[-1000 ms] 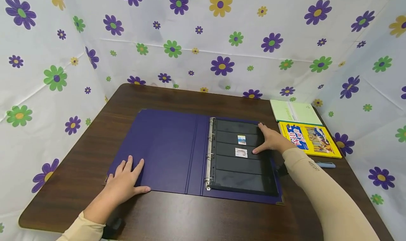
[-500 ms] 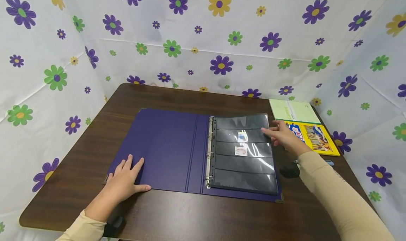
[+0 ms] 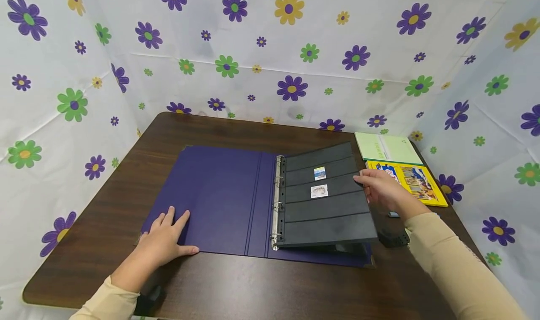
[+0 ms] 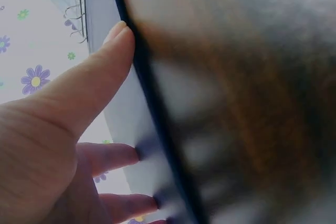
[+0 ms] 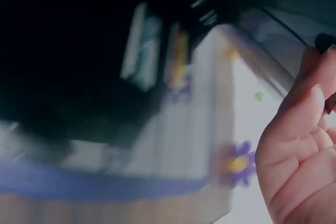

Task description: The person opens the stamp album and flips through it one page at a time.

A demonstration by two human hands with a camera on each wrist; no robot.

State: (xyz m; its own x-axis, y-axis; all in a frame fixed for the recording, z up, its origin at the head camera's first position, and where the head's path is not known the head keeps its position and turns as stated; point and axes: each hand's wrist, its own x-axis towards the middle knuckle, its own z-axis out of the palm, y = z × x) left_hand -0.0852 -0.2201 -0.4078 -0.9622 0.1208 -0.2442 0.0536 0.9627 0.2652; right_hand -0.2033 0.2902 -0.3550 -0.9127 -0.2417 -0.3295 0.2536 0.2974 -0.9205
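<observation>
A purple binder (image 3: 215, 193) lies open in the middle of the brown tabletop (image 3: 253, 287), its long axis running left to right, with the bare inside of the cover to the left and the metal rings (image 3: 277, 205) right of centre. The row of rings runs from the near side toward the far side, leaning only a little. Bound in it is a black pocket page (image 3: 325, 224) whose long axis goes the same way as the rings, away from the person, while its pockets run crosswise. The right hand (image 3: 387, 191) pinches the page's outer edge between thumb and fingers, so the page slopes up from the rings toward the right, and a gap shows under its near right corner. Two small stamps sit in the page — the blue and yellow stamp (image 3: 319, 173) in the second pocket from the far end, the pale stamp (image 3: 319, 191) in the third, just nearer the person. The left hand (image 3: 162, 238) rests on the cover by its near left corner with fingers spread wide, the thumb at the near edge. To the right lie a pale green notebook (image 3: 388, 149) and, just nearer, a yellow book (image 3: 422, 184) — both beyond the right hand. A white sheet (image 3: 253, 88) printed with flowers hangs behind.
</observation>
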